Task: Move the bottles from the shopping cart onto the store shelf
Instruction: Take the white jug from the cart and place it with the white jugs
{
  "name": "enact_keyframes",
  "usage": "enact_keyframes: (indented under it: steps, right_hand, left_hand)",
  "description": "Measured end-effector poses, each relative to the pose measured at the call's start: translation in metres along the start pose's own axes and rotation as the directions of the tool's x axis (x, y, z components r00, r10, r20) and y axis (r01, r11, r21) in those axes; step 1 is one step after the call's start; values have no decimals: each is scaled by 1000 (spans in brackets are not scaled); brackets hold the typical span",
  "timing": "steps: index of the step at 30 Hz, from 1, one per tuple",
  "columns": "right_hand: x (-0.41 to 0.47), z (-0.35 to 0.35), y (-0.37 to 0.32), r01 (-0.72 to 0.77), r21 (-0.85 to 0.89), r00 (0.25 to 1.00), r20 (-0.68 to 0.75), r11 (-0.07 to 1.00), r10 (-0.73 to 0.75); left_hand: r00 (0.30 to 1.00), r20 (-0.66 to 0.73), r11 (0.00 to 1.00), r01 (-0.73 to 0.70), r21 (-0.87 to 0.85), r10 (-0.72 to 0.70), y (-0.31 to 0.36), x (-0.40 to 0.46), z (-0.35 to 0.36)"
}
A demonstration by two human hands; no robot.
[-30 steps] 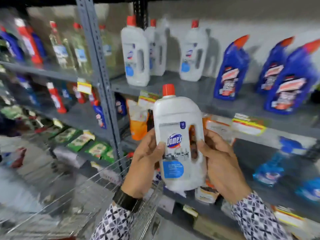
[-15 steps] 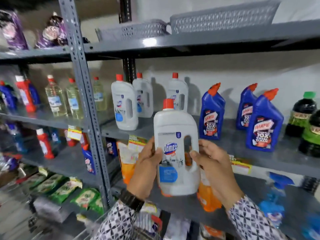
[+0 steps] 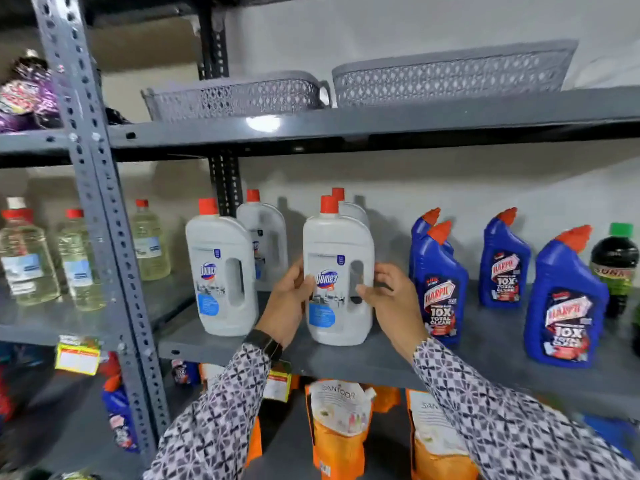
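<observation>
I see the white bottle (image 3: 337, 275) upright on the shelf (image 3: 377, 358), red cap up, label toward me. Two more white bottles (image 3: 221, 271) stand left, one behind it, blue bottles (image 3: 440, 282) right. My left hand (image 3: 289, 299) and right hand (image 3: 391, 299) clasp its sides.

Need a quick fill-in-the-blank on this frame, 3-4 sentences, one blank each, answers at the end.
1. The Domex bottle between the left hand and the right hand has a ____ cap.
2. Just right of that bottle stand blue bottles labelled ____.
3. On the shelf above sit two grey ____.
4. The pouches on the shelf below are mainly ____ in colour.

Missing words: red; Harpic; baskets; orange
</observation>
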State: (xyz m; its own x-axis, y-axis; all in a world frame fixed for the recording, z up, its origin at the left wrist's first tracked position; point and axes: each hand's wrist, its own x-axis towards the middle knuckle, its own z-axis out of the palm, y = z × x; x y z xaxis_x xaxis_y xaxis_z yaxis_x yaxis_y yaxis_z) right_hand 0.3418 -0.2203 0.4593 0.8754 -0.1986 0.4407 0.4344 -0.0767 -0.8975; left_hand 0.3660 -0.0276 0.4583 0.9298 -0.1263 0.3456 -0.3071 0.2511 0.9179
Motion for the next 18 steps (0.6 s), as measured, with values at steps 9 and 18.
enact_keyframes:
  steps: [9, 18]
  right_hand:
    - [-20, -3, 40, -48, -299, 984, 149, 953, 96]
    - [-19, 3, 47, 8, -387, 981, 184, 922, 69]
  left_hand:
    - [976, 178, 932, 54, 357, -125, -22, -8, -40]
    - [980, 157, 919, 51, 391, -121, -26, -5, -58]
